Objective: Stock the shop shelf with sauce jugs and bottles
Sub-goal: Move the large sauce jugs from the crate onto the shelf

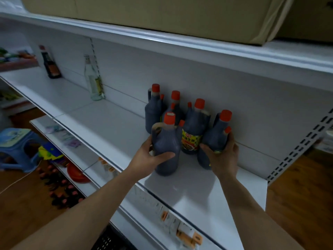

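Setting: white metal shop shelf (111, 123) is running from the upper left to the lower right of the frame, under a board that is carrying brown cardboard boxes (162, 13).
Stock: dark brown plastic sauce jugs with orange-red caps (175, 103) are standing in a tight cluster at the centre of the frame, close to the back panel; one yellow-labelled jug (192, 138) is facing forward.
Left hand: left hand (149, 157) is gripping the front jug (166, 147) low on its body, with the thumb lying across the front and the fingers curling behind.
Right hand: right hand (223, 156) is wrapping round the rightmost jug (215, 139), with the thumb on the near side and the fingers curling round the far side.
Jug position: both held jugs are staying upright and appear to be resting on the shelf board, in front of the others.
Step in hand: the person is probably squaring these two jugs into a front row.
Doing it well: sliding rather than lifting, keeping each jug upright, closing the gaps without knocking the back row, and turning labels forward.
Elsewhere: clear glass bottle (92, 80) and slim dark bottle (49, 64) are standing well apart at the upper left; blue plastic stool (16, 145) is sitting on the floor at the lower left.
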`<state>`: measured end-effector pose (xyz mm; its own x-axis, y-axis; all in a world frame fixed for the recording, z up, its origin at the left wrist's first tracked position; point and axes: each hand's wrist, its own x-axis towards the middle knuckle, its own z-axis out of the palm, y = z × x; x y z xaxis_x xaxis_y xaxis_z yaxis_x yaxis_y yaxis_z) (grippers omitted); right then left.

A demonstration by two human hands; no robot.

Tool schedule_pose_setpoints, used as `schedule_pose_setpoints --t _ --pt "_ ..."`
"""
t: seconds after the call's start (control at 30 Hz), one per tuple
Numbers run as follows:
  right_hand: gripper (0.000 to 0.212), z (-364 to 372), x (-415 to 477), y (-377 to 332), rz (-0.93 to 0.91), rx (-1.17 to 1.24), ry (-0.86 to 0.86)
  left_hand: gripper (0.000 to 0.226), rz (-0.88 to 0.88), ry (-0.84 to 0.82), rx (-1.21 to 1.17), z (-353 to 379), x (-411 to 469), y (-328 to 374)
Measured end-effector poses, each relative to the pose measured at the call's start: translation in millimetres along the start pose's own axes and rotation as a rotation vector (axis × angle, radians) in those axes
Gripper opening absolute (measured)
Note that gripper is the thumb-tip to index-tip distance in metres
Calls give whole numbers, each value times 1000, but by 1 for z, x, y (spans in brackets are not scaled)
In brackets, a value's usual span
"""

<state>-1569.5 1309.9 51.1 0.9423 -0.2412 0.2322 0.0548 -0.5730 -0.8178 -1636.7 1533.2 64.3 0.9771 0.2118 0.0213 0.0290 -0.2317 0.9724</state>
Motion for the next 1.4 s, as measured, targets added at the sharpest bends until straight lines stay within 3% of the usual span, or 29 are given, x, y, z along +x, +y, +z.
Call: schedule_pose_setpoints --t 0.17,0.33,0.67,0.87,1.1,1.4 --pt "106 1 10 4 8 10 -7 81 -19 -1 36 4 2 0" --pt "108 1 13 1 51 26 -23 112 48 -92 352 0 0 -9" --pt "111 0 12 -9 122 -12 -33 109 57 3 378 -24 13 -22" --pt "106 4 8 -12 132 -62 27 111 0 152 116 -57 64 -32" --pt "106 8 10 -12 158 -76 29 110 14 151 263 -62 99 -39" --pt "107 8 8 -14 158 -69 36 111 64 144 264 -62 104 -45"
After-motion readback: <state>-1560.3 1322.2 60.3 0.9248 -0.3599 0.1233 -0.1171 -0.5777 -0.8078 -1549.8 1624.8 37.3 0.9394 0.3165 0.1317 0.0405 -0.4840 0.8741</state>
